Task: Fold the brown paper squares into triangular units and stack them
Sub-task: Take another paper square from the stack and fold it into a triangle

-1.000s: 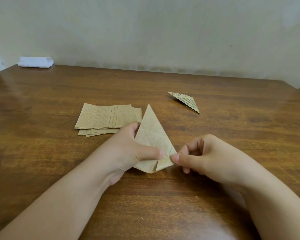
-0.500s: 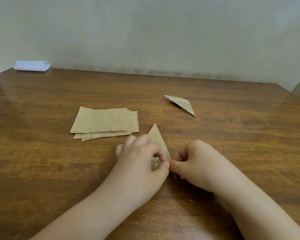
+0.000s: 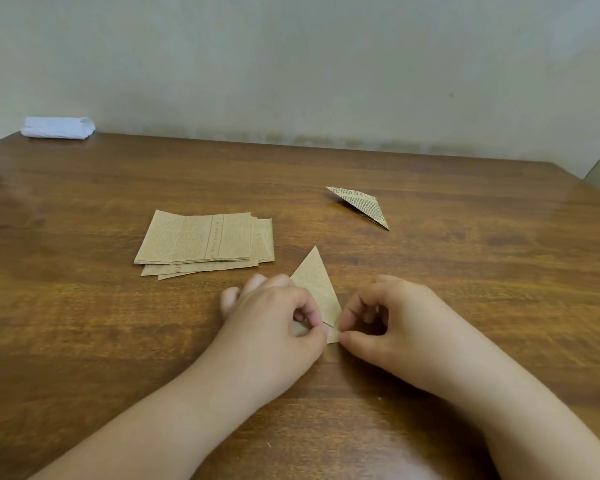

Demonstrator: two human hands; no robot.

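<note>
Brown printed paper triangle [image 3: 317, 289] lies flatter on the wooden table [image 3: 84, 323] than half a second ago, more exposed; left hand [image 3: 274, 320] and right hand [image 3: 388, 323] still pinch its near corner.

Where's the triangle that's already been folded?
The finished triangle lies alone on the wooden table, far right of centre, beyond the right hand and right of the paper stack.
</note>
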